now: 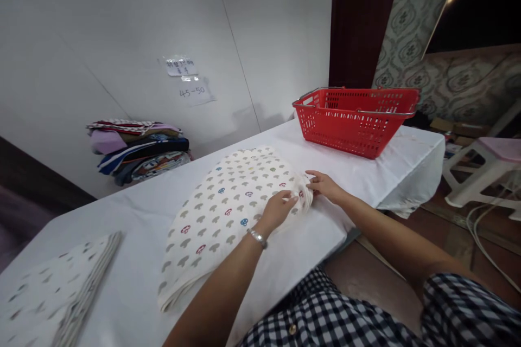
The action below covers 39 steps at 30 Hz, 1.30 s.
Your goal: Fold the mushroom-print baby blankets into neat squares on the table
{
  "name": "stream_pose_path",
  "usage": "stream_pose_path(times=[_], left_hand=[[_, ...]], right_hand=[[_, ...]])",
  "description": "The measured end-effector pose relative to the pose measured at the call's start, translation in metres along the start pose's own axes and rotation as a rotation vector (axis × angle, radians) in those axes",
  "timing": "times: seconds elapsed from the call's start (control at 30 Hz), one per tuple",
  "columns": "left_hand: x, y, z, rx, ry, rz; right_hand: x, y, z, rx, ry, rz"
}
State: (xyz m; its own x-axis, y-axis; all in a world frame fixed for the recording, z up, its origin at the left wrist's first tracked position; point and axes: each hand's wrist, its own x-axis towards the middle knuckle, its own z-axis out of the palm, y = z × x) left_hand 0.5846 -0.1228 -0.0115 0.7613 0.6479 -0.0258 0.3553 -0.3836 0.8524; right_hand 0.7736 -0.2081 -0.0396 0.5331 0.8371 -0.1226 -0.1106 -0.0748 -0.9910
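Observation:
A white cloth with grey, red and blue mushroom prints (228, 211) lies folded in layers on the white-covered table (138, 227). At its right end the edge is gathered up between my two hands. My left hand (279, 209) pinches the cloth from the near side, its thumb and fingers close together. My right hand (324, 185) grips the bunched layers at the far right corner, fingertips partly hidden behind the fabric. Apart from it, a second folded cloth with a similar print (61, 293) rests at the table's left front.
A red plastic basket (345, 127) stands at the table's back right. Stacked folded clothes (140, 149) sit behind the table by the wall, below two paper labels (191, 84). A white and pink stool (484, 165) and loose cables are on the floor at right.

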Motion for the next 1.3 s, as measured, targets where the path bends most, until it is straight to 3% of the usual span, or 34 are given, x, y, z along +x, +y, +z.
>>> stream_pose_path(times=[0.13, 0.3, 0.47, 0.63, 0.83, 0.97, 1.13, 1.2, 1.3], left_hand=[[0.03, 0.006, 0.031, -0.27, 0.01, -0.16], [0.036, 0.001, 0.044, -0.575, 0.021, -0.232], [0.037, -0.008, 0.043, -0.611, 0.043, -0.259], [0.036, -0.009, 0.028, -0.659, 0.086, -0.271], [0.037, -0.012, 0.013, -0.696, 0.144, -0.3], [0.032, -0.01, 0.016, -0.71, 0.15, -0.299], [0.023, -0.006, 0.025, -0.714, 0.05, -0.189], [0.023, -0.009, 0.026, -0.713, 0.085, -0.183], [0.026, -0.017, 0.025, -0.746, 0.137, -0.239]], right_hand=[[0.001, 0.001, 0.006, -0.028, -0.048, -0.069], [0.004, 0.006, 0.012, -0.048, -0.073, -0.125], [0.004, 0.01, 0.019, -0.002, -0.088, -0.109], [0.001, 0.011, 0.021, 0.112, -0.03, -0.088], [0.0, 0.012, 0.02, 0.225, 0.047, 0.072], [-0.006, 0.007, 0.032, 0.17, 0.055, -0.012], [-0.019, -0.001, 0.046, 0.114, -0.089, -0.087], [-0.019, -0.002, 0.042, 0.094, -0.101, -0.102], [-0.014, 0.0, 0.027, 0.094, -0.004, -0.119]])
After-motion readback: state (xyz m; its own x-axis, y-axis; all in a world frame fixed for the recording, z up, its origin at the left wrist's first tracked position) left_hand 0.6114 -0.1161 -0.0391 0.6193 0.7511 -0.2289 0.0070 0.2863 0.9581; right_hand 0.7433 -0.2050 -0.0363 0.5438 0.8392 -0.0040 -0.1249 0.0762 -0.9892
